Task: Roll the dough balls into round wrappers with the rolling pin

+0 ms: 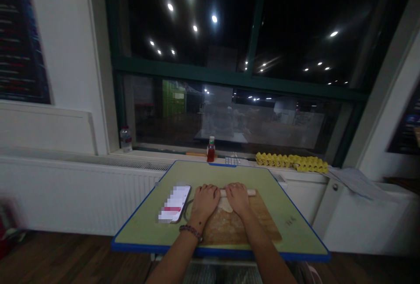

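Observation:
Both my hands rest on a light wooden rolling pin [251, 192], which lies crosswise over a piece of flattened dough [225, 205]. My left hand [206, 200] curls over the pin's left part, hiding that end. Over the right part, my right hand [237, 194] is closed in the same way, and the pin's right end sticks out past it. Under the dough is a wooden cutting board [262, 219] dusted with what looks like flour. The board sits on a green table [144, 226] with a blue edge.
A phone [174, 204] with its screen lit lies left of the board. On the windowsill behind stand a bottle of red liquid [210, 150], yellow egg trays [292, 162] and a clear bottle [125, 139]. Papers [357, 183] lie at the right, and a white radiator [82, 194] runs along the wall.

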A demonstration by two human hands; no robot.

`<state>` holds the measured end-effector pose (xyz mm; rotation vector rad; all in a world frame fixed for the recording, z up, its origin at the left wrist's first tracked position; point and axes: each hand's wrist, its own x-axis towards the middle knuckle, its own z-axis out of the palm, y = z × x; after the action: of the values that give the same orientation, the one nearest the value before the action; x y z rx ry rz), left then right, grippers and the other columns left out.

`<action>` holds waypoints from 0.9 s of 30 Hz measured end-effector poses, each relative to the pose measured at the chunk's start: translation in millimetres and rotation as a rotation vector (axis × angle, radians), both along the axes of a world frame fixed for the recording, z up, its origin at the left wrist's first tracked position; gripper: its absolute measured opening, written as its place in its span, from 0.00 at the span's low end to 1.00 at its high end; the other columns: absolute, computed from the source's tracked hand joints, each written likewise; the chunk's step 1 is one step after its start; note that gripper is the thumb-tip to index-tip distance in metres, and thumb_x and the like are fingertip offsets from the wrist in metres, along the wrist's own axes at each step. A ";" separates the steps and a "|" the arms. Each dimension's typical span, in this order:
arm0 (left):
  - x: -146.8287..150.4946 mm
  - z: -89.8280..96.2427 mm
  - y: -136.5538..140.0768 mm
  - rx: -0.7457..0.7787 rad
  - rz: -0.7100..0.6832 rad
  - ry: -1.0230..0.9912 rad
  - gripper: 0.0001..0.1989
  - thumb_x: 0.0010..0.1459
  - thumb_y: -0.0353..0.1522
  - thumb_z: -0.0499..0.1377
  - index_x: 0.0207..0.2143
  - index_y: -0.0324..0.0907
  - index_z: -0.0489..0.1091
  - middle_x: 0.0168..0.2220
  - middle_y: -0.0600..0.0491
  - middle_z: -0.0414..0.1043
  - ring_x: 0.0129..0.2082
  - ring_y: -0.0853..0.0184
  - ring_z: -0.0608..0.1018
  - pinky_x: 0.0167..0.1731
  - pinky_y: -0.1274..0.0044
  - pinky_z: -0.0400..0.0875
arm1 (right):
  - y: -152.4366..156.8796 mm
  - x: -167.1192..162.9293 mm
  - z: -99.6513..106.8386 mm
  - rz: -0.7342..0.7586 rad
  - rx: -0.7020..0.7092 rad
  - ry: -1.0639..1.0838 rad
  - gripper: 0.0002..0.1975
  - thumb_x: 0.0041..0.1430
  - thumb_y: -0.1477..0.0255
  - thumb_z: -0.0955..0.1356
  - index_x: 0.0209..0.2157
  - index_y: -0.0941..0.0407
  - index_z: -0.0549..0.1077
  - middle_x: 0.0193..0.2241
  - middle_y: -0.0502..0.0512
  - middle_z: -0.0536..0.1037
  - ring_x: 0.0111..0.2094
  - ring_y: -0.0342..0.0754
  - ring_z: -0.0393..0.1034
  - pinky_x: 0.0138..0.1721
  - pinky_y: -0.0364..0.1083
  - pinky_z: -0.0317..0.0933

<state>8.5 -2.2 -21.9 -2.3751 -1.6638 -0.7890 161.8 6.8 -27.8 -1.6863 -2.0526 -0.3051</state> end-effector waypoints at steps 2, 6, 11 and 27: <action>0.1 0.4 0.0 0.000 0.000 0.007 0.17 0.65 0.34 0.45 0.38 0.42 0.74 0.41 0.50 0.77 0.44 0.60 0.73 0.44 0.67 0.58 | 0.0 0.2 -0.1 0.005 -0.006 0.006 0.18 0.69 0.71 0.56 0.37 0.55 0.76 0.39 0.55 0.80 0.44 0.48 0.69 0.48 0.47 0.48; 0.3 0.9 0.3 0.003 0.001 0.003 0.17 0.66 0.34 0.45 0.36 0.42 0.74 0.41 0.50 0.77 0.43 0.60 0.73 0.44 0.67 0.58 | -0.9 0.1 0.4 0.001 -0.002 0.003 0.18 0.69 0.70 0.56 0.36 0.55 0.76 0.39 0.54 0.80 0.43 0.48 0.69 0.47 0.47 0.49; 0.3 0.8 0.1 -0.004 0.000 -0.001 0.17 0.65 0.34 0.45 0.37 0.42 0.74 0.41 0.50 0.77 0.43 0.60 0.73 0.44 0.67 0.58 | -1.8 -0.3 0.7 -0.003 -0.010 -0.013 0.19 0.69 0.70 0.56 0.36 0.55 0.76 0.39 0.54 0.80 0.44 0.49 0.69 0.46 0.47 0.49; 0.3 4.7 -2.4 -0.034 0.001 -0.001 0.18 0.65 0.34 0.44 0.37 0.43 0.74 0.42 0.50 0.77 0.44 0.60 0.73 0.45 0.67 0.58 | -2.5 -0.2 0.8 -0.004 -0.004 -0.023 0.19 0.69 0.70 0.56 0.37 0.55 0.76 0.38 0.54 0.80 0.43 0.49 0.69 0.46 0.47 0.49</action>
<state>8.7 -4.5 -17.2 -2.3964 -1.6920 -0.7685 161.6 4.3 -27.0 -1.6967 -2.0681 -0.3232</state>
